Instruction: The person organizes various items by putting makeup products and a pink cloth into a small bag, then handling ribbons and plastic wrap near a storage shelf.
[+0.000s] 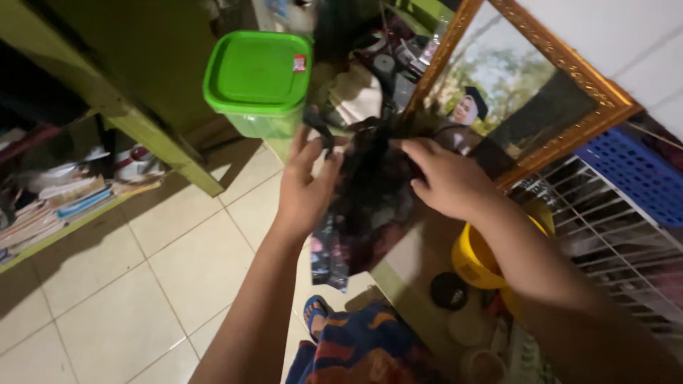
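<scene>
- Both hands worked one dark patterned cloth [366,206]: the left hand [307,186] gripped its left side, fingers curled into the fabric with the fingertips near its bunched top.
- Right hand [447,179] grasped the cloth's upper right part, knuckles up, thumb tucked toward the fabric.
- That cloth hung between the two hands, its lower end dangling above the tiled floor [142,270] and just beside the edge of a green shelf unit [398,281].
- Just above the left hand stood a green-lidded plastic container [257,82], near the cloth's top but apart from it.
- Behind the right hand leaned a gold-framed picture [526,92]; a blue basket [633,174] sat at its right, over a white wire rack [605,220].
- Below the right forearm lay a yellow bowl [473,259] and a small black lid [449,290].
- Books and papers [53,203] lay stacked on a low shelf at the left edge of the floor.
</scene>
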